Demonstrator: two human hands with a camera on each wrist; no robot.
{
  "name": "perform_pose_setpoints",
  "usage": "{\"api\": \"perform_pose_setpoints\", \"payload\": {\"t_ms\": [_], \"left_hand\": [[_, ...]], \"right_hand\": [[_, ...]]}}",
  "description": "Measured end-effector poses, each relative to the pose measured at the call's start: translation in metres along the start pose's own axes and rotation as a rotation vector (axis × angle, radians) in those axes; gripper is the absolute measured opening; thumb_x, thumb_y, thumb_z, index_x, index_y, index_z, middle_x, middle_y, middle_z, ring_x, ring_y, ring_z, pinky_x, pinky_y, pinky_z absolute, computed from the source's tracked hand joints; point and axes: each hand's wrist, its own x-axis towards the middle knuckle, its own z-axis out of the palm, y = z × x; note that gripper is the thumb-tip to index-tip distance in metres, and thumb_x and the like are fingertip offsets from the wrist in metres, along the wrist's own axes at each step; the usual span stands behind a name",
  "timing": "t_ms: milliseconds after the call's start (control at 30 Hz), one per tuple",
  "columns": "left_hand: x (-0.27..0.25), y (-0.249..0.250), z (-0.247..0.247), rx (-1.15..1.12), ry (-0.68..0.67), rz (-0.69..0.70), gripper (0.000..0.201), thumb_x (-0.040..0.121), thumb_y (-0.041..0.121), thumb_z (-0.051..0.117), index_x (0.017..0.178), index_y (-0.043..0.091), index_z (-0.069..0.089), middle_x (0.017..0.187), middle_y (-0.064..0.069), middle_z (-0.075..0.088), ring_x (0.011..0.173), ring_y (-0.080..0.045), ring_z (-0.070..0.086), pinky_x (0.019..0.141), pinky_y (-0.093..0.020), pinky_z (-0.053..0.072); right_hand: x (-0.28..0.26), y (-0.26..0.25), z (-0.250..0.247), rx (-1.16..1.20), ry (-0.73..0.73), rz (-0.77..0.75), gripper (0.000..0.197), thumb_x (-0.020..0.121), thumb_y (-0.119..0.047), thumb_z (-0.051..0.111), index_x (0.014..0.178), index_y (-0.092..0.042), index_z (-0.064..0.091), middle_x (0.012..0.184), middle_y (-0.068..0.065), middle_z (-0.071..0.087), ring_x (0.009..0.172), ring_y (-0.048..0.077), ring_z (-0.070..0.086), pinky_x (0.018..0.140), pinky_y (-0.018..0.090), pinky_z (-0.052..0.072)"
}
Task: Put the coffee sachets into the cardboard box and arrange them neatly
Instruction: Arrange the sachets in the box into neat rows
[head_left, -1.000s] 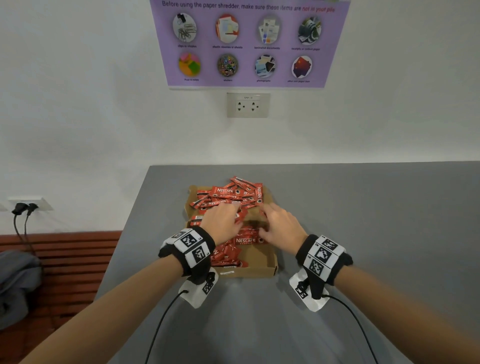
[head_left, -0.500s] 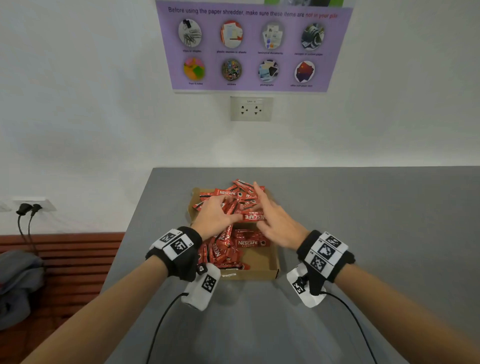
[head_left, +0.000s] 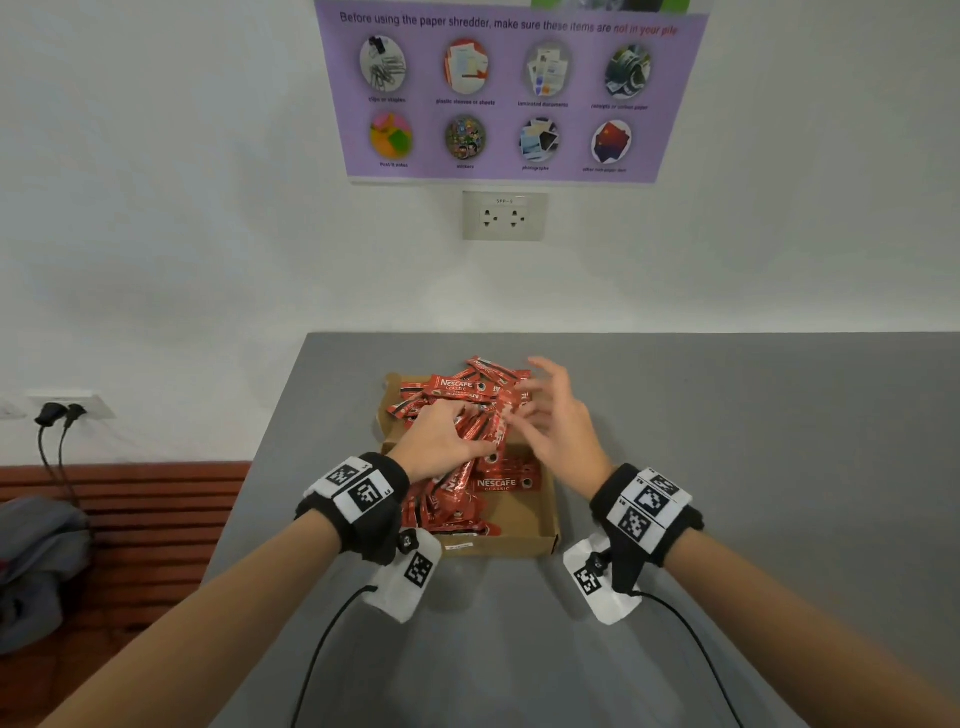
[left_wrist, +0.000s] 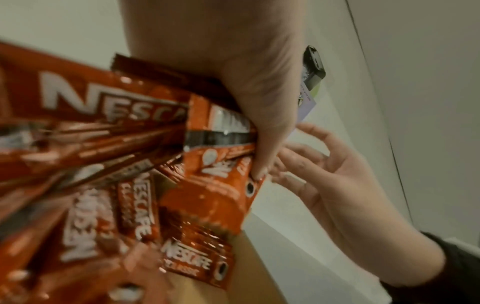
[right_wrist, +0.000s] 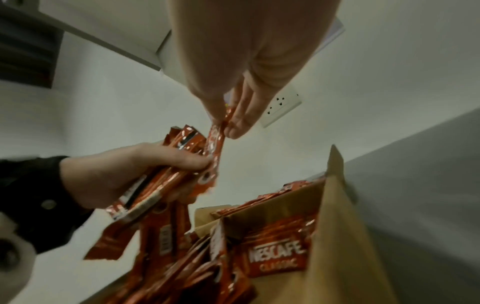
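An open cardboard box sits on the grey table. Red Nescafe sachets lie inside it, and a loose heap rests on the cardboard at its far end. My left hand grips a bundle of sachets just above the box, fingers curled round it. My right hand is at the bundle's far end. In the right wrist view its thumb and fingers pinch the tip of one sachet. Lower sachets are hidden under the bundle.
The table's left edge runs close beside the box, with a wooden bench and a grey bag below it. The wall, a socket and a poster stand behind. Bare table lies to the right and front.
My left hand has gathered sachets into a bundle and raised them over the box. My right hand has moved from the box's middle up to the bundle's far end.
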Motion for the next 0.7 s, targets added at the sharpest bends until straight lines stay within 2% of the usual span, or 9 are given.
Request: {"api": "perform_pose_setpoints", "payload": {"t_ms": [67, 133, 200, 267, 333, 367, 500, 633, 700], "left_hand": [[0.002, 0.002, 0.004, -0.088, 0.05, -0.008, 0.067, 0.083, 0.028, 0.07, 0.138, 0.003, 0.04, 0.143, -0.01, 0.043, 0.132, -0.02, 0.039, 0.103, -0.024, 0.029], [0.002, 0.004, 0.007, -0.149, 0.082, -0.01, 0.066, 0.083, 0.026, 0.07, 0.137, 0.003, 0.04, 0.142, -0.01, 0.044, 0.131, -0.02, 0.04, 0.098, -0.02, 0.028], [0.002, 0.003, 0.009, -0.113, 0.044, -0.017, 0.059, 0.082, 0.026, 0.071, 0.132, 0.004, 0.047, 0.133, -0.008, 0.052, 0.125, -0.02, 0.047, 0.093, -0.016, 0.029], [0.003, -0.002, 0.005, -0.048, 0.033, -0.008, 0.034, 0.082, 0.027, 0.07, 0.111, 0.01, 0.06, 0.107, -0.002, 0.063, 0.099, -0.018, 0.06, 0.079, -0.011, 0.041], [0.006, -0.008, -0.002, -0.038, 0.101, -0.014, 0.014, 0.084, 0.023, 0.068, 0.09, 0.015, 0.059, 0.085, 0.001, 0.063, 0.072, -0.014, 0.059, 0.059, -0.013, 0.046], [0.008, -0.01, -0.007, -0.057, 0.141, -0.03, 0.012, 0.084, 0.021, 0.068, 0.087, 0.015, 0.058, 0.081, 0.001, 0.063, 0.067, -0.014, 0.059, 0.057, -0.015, 0.048], [0.012, -0.01, -0.015, -0.138, 0.218, -0.055, 0.024, 0.08, 0.02, 0.073, 0.098, 0.008, 0.064, 0.088, -0.006, 0.07, 0.077, -0.019, 0.068, 0.075, -0.035, 0.056], [0.013, -0.007, -0.011, -0.131, 0.225, -0.039, 0.024, 0.081, 0.02, 0.072, 0.1, 0.011, 0.062, 0.091, -0.005, 0.069, 0.08, -0.018, 0.067, 0.079, -0.037, 0.056], [0.014, -0.009, -0.01, -0.127, 0.219, -0.039, 0.029, 0.081, 0.022, 0.071, 0.105, 0.011, 0.061, 0.094, -0.006, 0.069, 0.082, -0.017, 0.067, 0.08, -0.037, 0.056]], "right_hand": [[-0.004, 0.0, 0.008, 0.03, 0.026, 0.024, 0.066, 0.085, -0.008, 0.065, 0.138, -0.018, 0.026, 0.107, -0.007, 0.053, 0.083, 0.008, 0.062, 0.08, 0.019, 0.053], [-0.007, 0.001, 0.013, -0.063, 0.025, 0.03, 0.049, 0.087, -0.009, 0.063, 0.131, -0.011, 0.041, 0.095, -0.008, 0.056, 0.082, 0.005, 0.059, 0.081, 0.019, 0.052], [-0.008, 0.003, 0.011, -0.138, 0.039, 0.016, 0.024, 0.086, -0.01, 0.065, 0.109, -0.008, 0.06, 0.087, -0.006, 0.061, 0.079, 0.003, 0.058, 0.078, 0.016, 0.051], [-0.007, 0.008, 0.004, -0.183, 0.001, 0.025, 0.013, 0.082, -0.012, 0.069, 0.095, -0.008, 0.068, 0.085, -0.003, 0.066, 0.073, -0.003, 0.057, 0.07, 0.007, 0.046], [-0.007, 0.014, -0.003, -0.279, -0.138, 0.046, 0.013, 0.081, -0.015, 0.071, 0.091, -0.007, 0.072, 0.088, 0.002, 0.07, 0.068, -0.005, 0.053, 0.065, 0.004, 0.042], [-0.007, 0.017, -0.005, -0.345, -0.225, 0.052, 0.014, 0.081, -0.015, 0.07, 0.092, -0.007, 0.073, 0.091, 0.004, 0.07, 0.068, -0.003, 0.052, 0.064, 0.004, 0.041], [-0.01, 0.016, 0.0, -0.585, -0.507, 0.032, 0.017, 0.087, -0.01, 0.062, 0.101, -0.007, 0.071, 0.102, 0.005, 0.069, 0.085, 0.01, 0.062, 0.077, 0.011, 0.041], [-0.009, 0.01, 0.01, -0.7, -0.535, 0.015, 0.024, 0.085, 0.003, 0.051, 0.097, -0.006, 0.07, 0.095, 0.008, 0.07, 0.087, 0.021, 0.065, 0.077, 0.027, 0.05], [-0.006, 0.01, 0.012, -0.707, -0.518, 0.03, 0.023, 0.084, 0.005, 0.051, 0.092, -0.005, 0.07, 0.092, 0.009, 0.07, 0.085, 0.022, 0.065, 0.076, 0.03, 0.052]]}}
